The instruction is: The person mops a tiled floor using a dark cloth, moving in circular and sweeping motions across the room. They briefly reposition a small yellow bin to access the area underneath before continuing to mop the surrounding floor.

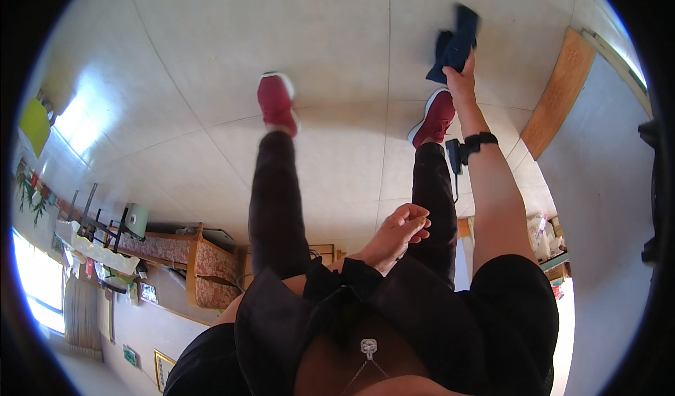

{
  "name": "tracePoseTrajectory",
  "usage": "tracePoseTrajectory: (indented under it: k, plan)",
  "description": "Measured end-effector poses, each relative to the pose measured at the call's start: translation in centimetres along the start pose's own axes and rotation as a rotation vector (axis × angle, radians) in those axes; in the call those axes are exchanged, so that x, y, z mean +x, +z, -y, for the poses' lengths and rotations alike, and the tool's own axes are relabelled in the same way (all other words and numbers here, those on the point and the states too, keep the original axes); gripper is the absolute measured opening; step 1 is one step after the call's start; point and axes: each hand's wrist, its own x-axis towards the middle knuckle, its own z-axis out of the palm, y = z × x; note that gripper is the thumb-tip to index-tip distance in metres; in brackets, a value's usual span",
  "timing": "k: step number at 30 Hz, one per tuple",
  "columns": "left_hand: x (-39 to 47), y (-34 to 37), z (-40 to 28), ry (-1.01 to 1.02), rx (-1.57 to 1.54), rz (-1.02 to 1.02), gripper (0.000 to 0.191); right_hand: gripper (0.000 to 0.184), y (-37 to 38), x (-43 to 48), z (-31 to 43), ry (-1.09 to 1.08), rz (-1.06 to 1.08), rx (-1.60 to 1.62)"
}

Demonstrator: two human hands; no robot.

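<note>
My right hand [462, 82] reaches out at the upper right and grips a folded dark blue cloth [457, 48], which looks slightly blurred. The cloth is above the toe of one red shoe [435, 116]. A black strap with a small dark device [464, 149] sits around my right wrist, and a thin cable hangs from the device. Bent across in front of my body, my left hand [403, 232] has its fingers curled near the thigh of my dark trousers; nothing clearly shows in it. The other red shoe [276, 100] stands on the floor, left of centre.
Pale tiled floor [337, 42] spreads around my feet. A wooden board [561, 95] lines the base of a light wall or panel at right. At lower left are a wood-framed patterned sofa [213, 259], a green bin [137, 221] and a table with a white cover [97, 251].
</note>
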Motion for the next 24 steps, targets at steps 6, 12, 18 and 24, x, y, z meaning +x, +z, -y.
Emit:
tracePoseTrajectory:
  k: [6,12,18,24]
  plan:
    - [1.1,-6.0,1.6,-0.103,-0.126,-0.157,0.021,0.093,9.9,-5.5,-4.1,0.212,-0.013,-0.509]
    - [-0.1,-6.0,2.0,0.004,-0.166,0.016,0.021,0.083,25.2,-10.1,6.9,-0.090,0.230,-0.391]
    - [-1.4,-6.5,1.1,0.148,-0.356,-0.125,0.025,0.073,33.4,-11.5,14.7,-0.295,0.544,-0.227]
    - [-1.0,-7.5,3.1,-0.027,-0.008,-0.069,0.019,0.070,19.8,-12.3,7.4,-0.249,0.491,0.421]
